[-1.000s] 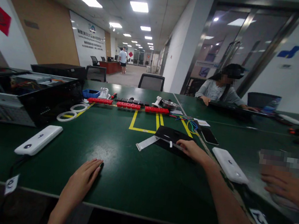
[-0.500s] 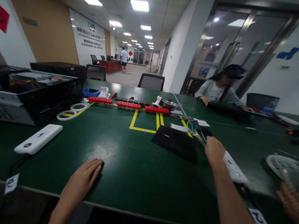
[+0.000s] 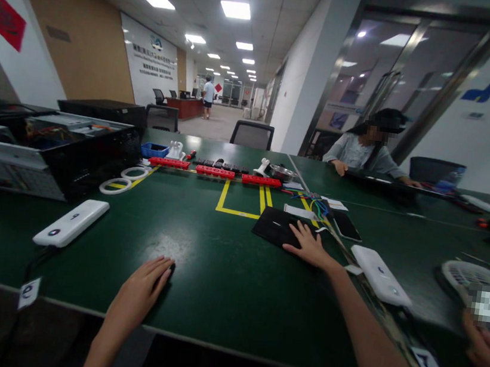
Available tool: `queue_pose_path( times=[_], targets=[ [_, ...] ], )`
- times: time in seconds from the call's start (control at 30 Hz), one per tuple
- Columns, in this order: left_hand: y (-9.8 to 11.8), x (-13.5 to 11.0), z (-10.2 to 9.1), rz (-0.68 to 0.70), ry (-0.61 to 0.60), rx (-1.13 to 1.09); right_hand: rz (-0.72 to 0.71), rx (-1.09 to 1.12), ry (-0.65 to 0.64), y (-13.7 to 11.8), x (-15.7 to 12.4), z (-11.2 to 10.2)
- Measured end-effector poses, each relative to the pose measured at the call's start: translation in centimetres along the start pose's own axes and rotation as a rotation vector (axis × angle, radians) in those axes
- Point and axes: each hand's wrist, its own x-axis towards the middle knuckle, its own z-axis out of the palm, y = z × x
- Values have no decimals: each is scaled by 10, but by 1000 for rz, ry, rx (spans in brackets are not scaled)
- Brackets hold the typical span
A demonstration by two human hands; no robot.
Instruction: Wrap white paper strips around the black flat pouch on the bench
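Observation:
My right hand [image 3: 309, 246] lies with spread fingers on a flat black panel [image 3: 272, 224], whose right part it covers. Just beyond the fingertips are a white flat connector strip [image 3: 299, 212] and a tangle of coloured wires [image 3: 319, 208]. A black phone [image 3: 348, 226] lies to the right of that hand. From beside it, a long pale cable bundle [image 3: 366, 290] runs toward the near edge, partly behind my forearm. My left hand [image 3: 136, 289] rests flat on the green table [image 3: 206, 274], holding nothing, its fingers stretched out.
White numbered boxes with cords stand left [image 3: 72, 223] and right [image 3: 381, 275]. An open computer case [image 3: 90, 157] fills the far left, near white rings [image 3: 115, 186]. Red holders [image 3: 214, 172] line the back. At right, a co-worker's hand [image 3: 485, 344] is near a white racket-like object [image 3: 469, 278].
My right hand has moved left from the wires and phone onto the black panel, and its fingers have opened. The pale cable bundle now lies exposed. My left hand stays resting on the table.

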Motion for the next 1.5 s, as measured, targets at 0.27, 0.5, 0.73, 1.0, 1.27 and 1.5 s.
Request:
queue_pose_path(
  times=[0.27, 0.5, 0.73, 1.0, 1.27, 1.5],
  targets=[
    [2, 1, -1, 12, -11, 6, -72, 40, -99, -51, -13, -4],
    [3, 3, -1, 56, -8, 45, -229, 66, -125, -119, -37, -5],
    [5, 8, -1, 163, -27, 105, -371, 74, -86, -162, -63, 3],
    [23, 16, 12, 310, -120, 88, -449, 111, -37, -184, -80, 9],
    [27, 16, 13, 295, -104, 47, -202, 50, 356, -106, -29, -14],
    [26, 14, 13, 285, -120, 7, 274, -27, 484, 27, -12, -19]
  ],
)
